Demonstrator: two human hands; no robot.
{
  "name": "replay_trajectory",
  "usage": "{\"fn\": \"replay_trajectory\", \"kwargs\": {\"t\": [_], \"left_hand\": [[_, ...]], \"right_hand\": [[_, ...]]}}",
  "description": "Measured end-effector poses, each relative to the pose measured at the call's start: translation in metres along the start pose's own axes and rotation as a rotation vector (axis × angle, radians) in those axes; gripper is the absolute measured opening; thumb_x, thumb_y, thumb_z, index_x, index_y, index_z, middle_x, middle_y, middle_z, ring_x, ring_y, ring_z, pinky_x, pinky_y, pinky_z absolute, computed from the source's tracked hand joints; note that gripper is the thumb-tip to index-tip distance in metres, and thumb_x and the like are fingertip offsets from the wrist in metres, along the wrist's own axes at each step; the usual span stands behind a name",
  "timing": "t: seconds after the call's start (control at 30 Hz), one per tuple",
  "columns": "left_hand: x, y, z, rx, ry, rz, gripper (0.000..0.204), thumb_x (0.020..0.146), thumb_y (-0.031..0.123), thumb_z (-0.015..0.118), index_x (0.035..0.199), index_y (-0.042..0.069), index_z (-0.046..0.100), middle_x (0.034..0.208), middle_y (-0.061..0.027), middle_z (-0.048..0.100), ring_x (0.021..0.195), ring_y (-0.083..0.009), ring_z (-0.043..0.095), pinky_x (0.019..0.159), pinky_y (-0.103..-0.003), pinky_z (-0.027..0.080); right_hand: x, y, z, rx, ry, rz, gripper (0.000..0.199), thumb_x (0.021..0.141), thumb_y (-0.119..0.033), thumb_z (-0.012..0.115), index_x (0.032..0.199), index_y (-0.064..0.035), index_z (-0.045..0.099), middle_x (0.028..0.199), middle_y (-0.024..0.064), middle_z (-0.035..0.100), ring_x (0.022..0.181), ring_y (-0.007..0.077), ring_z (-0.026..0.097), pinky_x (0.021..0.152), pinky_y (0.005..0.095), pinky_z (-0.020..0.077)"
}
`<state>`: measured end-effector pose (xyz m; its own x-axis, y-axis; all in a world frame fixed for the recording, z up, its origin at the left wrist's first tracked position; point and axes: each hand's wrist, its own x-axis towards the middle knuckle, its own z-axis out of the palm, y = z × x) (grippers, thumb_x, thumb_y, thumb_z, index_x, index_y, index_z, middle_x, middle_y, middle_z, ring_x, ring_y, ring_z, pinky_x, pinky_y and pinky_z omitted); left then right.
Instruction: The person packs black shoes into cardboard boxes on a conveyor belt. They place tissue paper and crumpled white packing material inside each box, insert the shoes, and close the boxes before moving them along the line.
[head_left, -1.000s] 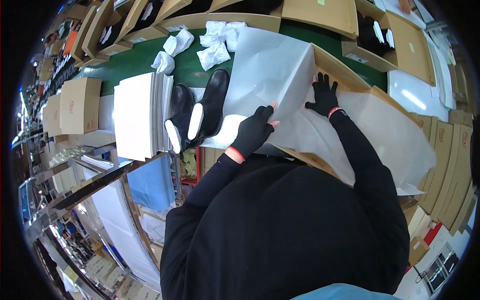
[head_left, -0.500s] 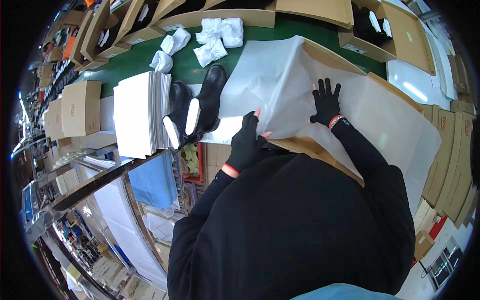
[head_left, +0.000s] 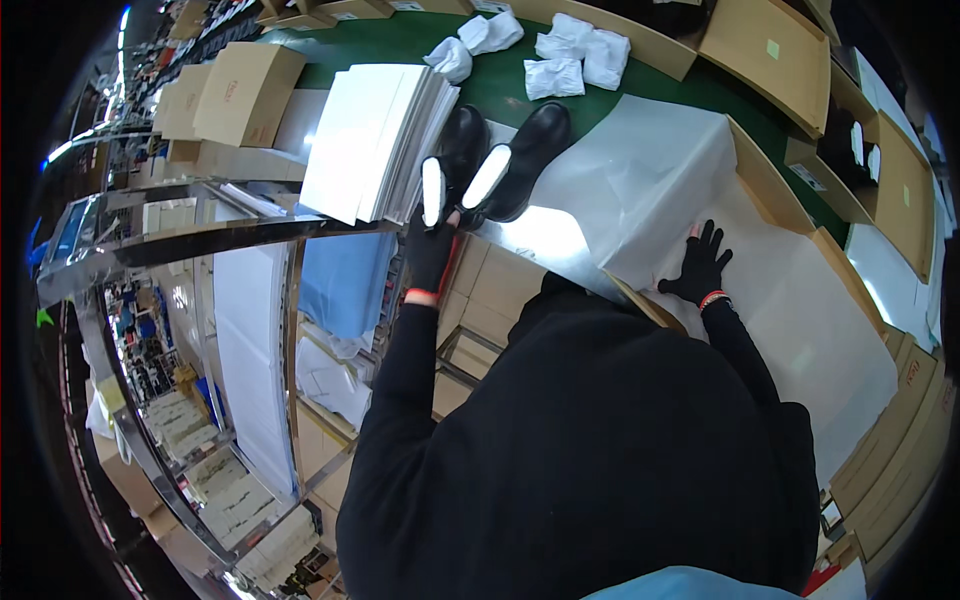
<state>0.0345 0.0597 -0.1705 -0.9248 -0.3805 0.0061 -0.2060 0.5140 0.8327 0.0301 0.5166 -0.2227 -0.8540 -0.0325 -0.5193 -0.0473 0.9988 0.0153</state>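
A pair of black ankle boots stands side by side with white inserts in the openings: a left boot (head_left: 464, 140) and a right boot (head_left: 535, 150). My left hand (head_left: 430, 250), in a black fingerless glove, is closed around the near end of the left boot, thumb on its right side. To the right lies an open cardboard box (head_left: 768, 195) lined with translucent white tissue paper (head_left: 665, 170). On the paper inside it, my right hand (head_left: 703, 268), gloved alike, rests flat with fingers spread. Part of the paper stands up in a fold over the box's left side.
A tall stack of white sheets (head_left: 365, 140) stands left of the boots. Wrapped white paper bundles (head_left: 580, 55) lie on the green table (head_left: 490, 85). Open boxes line the far side, one holding black footwear (head_left: 845, 160). Closed brown boxes (head_left: 248, 95) stand at the far left.
My left hand has left the paper's near edge and moved left to the left boot. My right hand stays spread on the paper. The whole view has shifted with my head.
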Motion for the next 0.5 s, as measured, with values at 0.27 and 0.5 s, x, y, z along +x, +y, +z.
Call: {"fn": "replay_trajectory", "kwargs": {"t": [0.27, 0.5], "left_hand": [[0.075, 0.096, -0.088, -0.086, 0.344, -0.086, 0.032, 0.084, 0.032, 0.069, 0.092, 0.001, 0.068, 0.078, -0.0032, 0.064, 0.074, -0.0097, 0.058, 0.067, -0.027, 0.046], [0.067, 0.237, -0.114, -0.577, -0.318, -0.024, 0.036, 0.088, 0.029, 0.059, 0.108, -0.001, 0.063, 0.096, -0.0071, 0.066, 0.083, -0.0133, 0.063, 0.076, -0.026, 0.050]], "right_hand": [[-0.005, -0.004, -0.008, -0.015, -0.017, 0.004, 0.157, 0.032, -0.059, 0.087, 0.147, 0.0033, 0.001, 0.152, 0.0278, 0.002, 0.139, 0.0494, 0.004, 0.101, 0.0715, 0.0159], [0.010, 0.023, -0.050, 0.927, -0.045, -0.301, 0.095, 0.076, -0.053, 0.071, 0.144, -0.0008, 0.030, 0.146, 0.0192, 0.036, 0.137, 0.0284, 0.033, 0.109, 0.0380, 0.0303]]}}
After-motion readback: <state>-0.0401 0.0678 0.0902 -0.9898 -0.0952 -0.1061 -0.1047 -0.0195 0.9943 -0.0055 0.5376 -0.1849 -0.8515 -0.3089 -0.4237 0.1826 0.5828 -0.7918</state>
